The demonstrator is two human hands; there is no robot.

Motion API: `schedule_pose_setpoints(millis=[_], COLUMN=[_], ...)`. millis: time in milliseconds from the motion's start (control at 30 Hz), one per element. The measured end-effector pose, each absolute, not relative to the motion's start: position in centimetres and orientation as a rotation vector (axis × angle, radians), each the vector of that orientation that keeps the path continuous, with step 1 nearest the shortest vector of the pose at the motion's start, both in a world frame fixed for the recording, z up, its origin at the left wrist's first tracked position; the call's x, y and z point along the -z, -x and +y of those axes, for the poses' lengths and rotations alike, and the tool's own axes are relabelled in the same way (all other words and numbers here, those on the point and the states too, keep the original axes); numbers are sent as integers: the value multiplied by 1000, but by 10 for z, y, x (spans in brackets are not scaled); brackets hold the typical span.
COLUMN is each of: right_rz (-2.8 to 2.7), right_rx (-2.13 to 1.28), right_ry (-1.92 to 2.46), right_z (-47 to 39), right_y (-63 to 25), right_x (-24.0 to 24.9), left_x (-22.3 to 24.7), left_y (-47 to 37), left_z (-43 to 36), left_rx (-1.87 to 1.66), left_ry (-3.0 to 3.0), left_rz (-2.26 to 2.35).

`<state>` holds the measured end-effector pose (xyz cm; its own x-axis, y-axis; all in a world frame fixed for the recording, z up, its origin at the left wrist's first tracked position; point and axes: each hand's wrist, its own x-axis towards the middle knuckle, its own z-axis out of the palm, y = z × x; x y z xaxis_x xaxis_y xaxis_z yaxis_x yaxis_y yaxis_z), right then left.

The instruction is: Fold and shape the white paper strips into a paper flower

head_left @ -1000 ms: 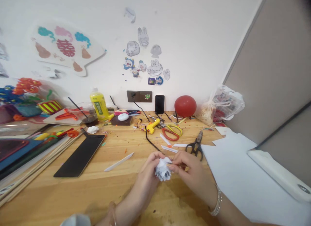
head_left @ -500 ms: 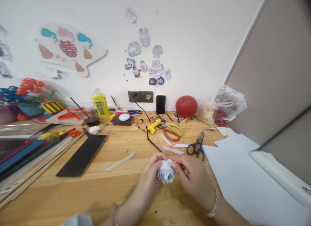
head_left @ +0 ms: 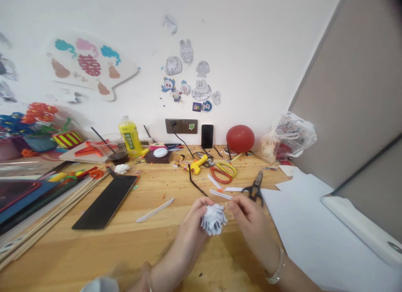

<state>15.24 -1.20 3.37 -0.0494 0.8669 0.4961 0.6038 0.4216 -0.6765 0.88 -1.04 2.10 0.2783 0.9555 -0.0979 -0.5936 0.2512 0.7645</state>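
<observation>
A white paper flower (head_left: pixel 214 219) with layered, curled petals is in my left hand (head_left: pixel 195 219), fingers closed around its left side and petals facing me. Behind that hand a bent black stem (head_left: pixel 196 185) runs up and away over the table; its join to the flower is hidden. Just right of the petals is my right hand (head_left: pixel 248 219), thumb and forefinger pinched together, a small gap from the flower. Whatever sits in that pinch is too small to make out. Black-handled scissors (head_left: pixel 253 190) and white paper strips (head_left: pixel 220 194) lie just beyond my hands.
A yellow glue gun (head_left: pixel 198 163), red-and-yellow-handled scissors (head_left: pixel 223 171) and a red balloon (head_left: pixel 240 138) are farther back. White sheets (head_left: pixel 301 212) cover the right side. At left lie a black slab (head_left: pixel 106 202) and wooden sticks (head_left: pixel 59 208); a yellow bottle (head_left: pixel 130 137) stands behind.
My right hand has drawn off the petals slightly to the right, its fingertips now apart from the flower. My left hand still holds the flower, tilted a little differently.
</observation>
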Motion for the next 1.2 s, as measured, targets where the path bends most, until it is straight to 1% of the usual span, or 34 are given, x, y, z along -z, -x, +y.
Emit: schedule_pose_setpoints(millis=[100,300,500,900,1033,1200], right_rz=[-1652,-2008,-2081,-2218,-2176,-2158], right_rx=[-345,-37,122,308,276,0], right_ry=[1236,1018,971,1032,1009,1052], right_z=[-14,-12,-9,-8,-8,-11], right_y=[-154,-152,-153,-154,-152,-150], right_x=[-39,-30,-24,-24,-22,-28], left_x=[-21,-22,-22,-22,-21,-18], left_y=[-7,-5,-5,-6,-7,-6], left_z=[-9,-8,-8,-6,-5,-6], left_rx=[-1204,-1213,-1213,-1188,-1178,-1179], left_ry=[-648,-626,-664,-694,-689,-712], left_rz=[594,567,571,644,654,623])
